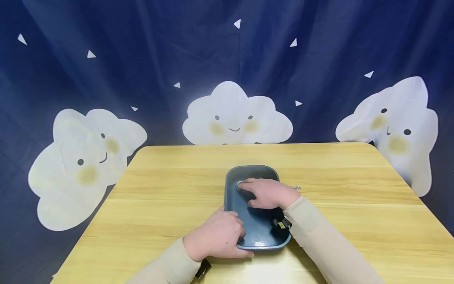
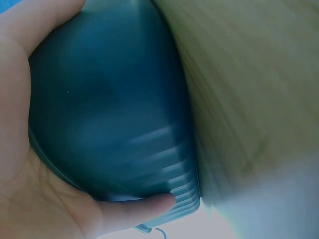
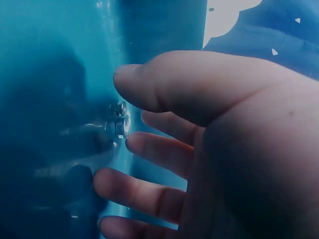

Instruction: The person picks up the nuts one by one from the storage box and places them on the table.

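A deep blue plastic bin (image 1: 257,230) with rounded corners stands on the wooden table. My left hand (image 1: 221,234) grips its near left corner, fingers over the rim and thumb along the near outer side. In the left wrist view, that palm lies against the bin's ribbed outer wall. My right hand (image 1: 267,193) reaches inside towards the far left. In the right wrist view, its thumb and fingers stand apart around small shiny metal pieces (image 3: 121,124) that look like nuts. They lie against the bin's inner surface; nothing is visibly pinched.
On the wooden tabletop (image 1: 159,205), a few small shiny pieces (image 1: 297,187) lie just right of the bin, partly behind the right wrist. A dark blue curtain (image 1: 159,47) with smiling clouds hangs behind the table.
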A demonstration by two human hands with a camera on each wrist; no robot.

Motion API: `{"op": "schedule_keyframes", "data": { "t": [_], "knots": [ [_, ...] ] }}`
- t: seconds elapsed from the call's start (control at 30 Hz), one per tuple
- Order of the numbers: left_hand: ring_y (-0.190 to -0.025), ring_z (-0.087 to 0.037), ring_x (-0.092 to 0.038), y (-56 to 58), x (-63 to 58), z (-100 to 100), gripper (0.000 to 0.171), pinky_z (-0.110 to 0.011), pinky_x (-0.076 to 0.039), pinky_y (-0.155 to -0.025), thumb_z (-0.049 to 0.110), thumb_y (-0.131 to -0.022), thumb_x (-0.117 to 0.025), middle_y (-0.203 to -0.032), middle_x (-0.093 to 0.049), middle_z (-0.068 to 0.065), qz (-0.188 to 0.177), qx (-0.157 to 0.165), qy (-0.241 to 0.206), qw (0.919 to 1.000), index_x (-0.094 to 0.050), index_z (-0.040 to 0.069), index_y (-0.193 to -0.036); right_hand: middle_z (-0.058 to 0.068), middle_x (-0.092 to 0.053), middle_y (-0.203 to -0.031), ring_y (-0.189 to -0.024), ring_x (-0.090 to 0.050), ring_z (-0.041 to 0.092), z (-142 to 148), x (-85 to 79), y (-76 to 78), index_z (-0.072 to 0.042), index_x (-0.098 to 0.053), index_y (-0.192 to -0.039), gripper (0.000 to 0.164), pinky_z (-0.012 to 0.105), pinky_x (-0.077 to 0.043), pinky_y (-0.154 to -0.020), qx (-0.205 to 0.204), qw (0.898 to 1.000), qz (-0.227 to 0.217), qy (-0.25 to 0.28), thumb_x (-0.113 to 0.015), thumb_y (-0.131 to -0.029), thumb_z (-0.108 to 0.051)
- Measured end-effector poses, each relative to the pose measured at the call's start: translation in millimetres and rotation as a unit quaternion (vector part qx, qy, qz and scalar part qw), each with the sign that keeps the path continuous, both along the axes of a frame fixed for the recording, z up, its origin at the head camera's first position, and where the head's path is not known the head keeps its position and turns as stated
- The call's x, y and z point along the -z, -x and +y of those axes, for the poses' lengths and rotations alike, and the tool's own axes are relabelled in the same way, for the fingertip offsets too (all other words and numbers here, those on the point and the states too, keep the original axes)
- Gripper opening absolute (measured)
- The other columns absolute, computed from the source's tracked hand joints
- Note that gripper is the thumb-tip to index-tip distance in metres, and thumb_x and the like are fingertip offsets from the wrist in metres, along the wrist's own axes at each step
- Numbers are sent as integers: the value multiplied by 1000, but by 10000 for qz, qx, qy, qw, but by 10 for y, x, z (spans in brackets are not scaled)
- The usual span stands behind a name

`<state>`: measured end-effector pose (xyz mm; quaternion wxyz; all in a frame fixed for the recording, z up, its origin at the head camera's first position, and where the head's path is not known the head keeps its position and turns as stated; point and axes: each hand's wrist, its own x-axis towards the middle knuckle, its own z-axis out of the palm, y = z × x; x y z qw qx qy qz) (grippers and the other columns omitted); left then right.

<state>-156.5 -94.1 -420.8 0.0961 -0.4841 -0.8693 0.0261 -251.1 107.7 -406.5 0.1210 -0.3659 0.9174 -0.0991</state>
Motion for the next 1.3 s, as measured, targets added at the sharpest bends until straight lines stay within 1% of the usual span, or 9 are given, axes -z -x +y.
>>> {"op": "schedule_keyframes", "data": {
  "t": [0.07, 0.27, 0.5, 0.57, 0.67, 0.77, 0.83, 1.0, 1.3],
  "knots": [
    [-66, -7, -49, -1, -3, 4, 51, -33, -40, -67, 76, -77, -66, -59, -47, 18, -8, -4, 18, 10000, -53, 31, -55, 10, -46, -153, -135, -50, 27, 5, 10, -1, -14, -49, -151, 63, 44, -43, -105, -42, 10000, 14, 8, -69, -92, -26],
    [-68, -7, -50, 0, 1, 14, 51, -33, -41, -68, 76, -78, -65, -60, -46, 19, -97, -69, 106, 9999, -54, 31, -56, 8, -45, -155, -139, -46, 25, 22, 7, 8, -9, -51, -148, 60, 42, -40, -108, -389, 9991, 87, 116, -67, -93, -27],
    [-66, -7, -47, 8, 18, 9, 51, -34, -41, -69, 76, -77, -66, -58, -42, 19, -62, -40, 12, 10000, -52, 32, -55, 6, -59, -141, -134, -51, 23, 0, 24, 36, -10, -62, -139, 48, 41, -41, -108, -353, 9987, 317, 192, -66, -92, -22],
    [-66, -7, -47, 7, 17, 5, 51, -34, -41, -68, 75, -77, -66, -58, -42, 18, -55, -24, -12, 10000, -52, 31, -55, 4, -63, -134, -129, -55, 21, 0, 36, 38, -12, -66, -132, 42, 40, -43, -105, -351, 9982, 436, 231, -67, -91, -20],
    [-65, -8, -47, 5, 20, -1, 52, -34, -41, -67, 75, -77, -66, -58, -41, 18, -19, 10, -40, 10000, -50, 31, -54, 0, -67, -117, -110, -62, 18, 1, 53, 36, -13, -73, -119, 31, 37, -48, -96, -411, 9972, 563, 279, -69, -88, -15],
    [-65, -8, -47, 7, 28, -6, 53, -34, -41, -67, 75, -77, -66, -59, -41, 17, 1, 26, -56, 10000, -49, 31, -54, -4, -64, -101, -90, -58, 12, 3, 64, 32, -14, -75, -106, 22, 33, -51, -85, -372, 9975, 519, 316, -71, -85, -10],
    [-65, -8, -47, 10, 33, -7, 53, -34, -41, -67, 76, -77, -66, -59, -40, 17, -8, 25, -59, 10000, -49, 31, -54, -7, -60, -94, -82, -54, 10, 5, 67, 30, -16, -73, -101, 19, 31, -50, -80, -270, 9984, 397, 301, -71, -84, -8],
    [-65, -8, -46, 14, 44, -8, 53, -33, -40, -67, 76, -77, -66, -59, -39, 17, -43, 6, -50, 10000, -49, 31, -54, -12, -56, -84, -75, -53, 9, 11, 77, 29, -20, -68, -94, 20, 30, -48, -74, -79, 9996, 152, 203, -70, -80, -5],
    [-66, -8, -46, 19, 49, -1, 52, -33, -41, -68, 76, -78, -65, -60, -40, 18, -65, -6, -31, 10000, -50, 31, -56, -12, -55, -76, -69, -52, 10, 32, 76, 11, -21, -63, -85, 22, 30, -47, -67, -81, 9999, 118, -1, -67, -78, -1]
  ]
}}
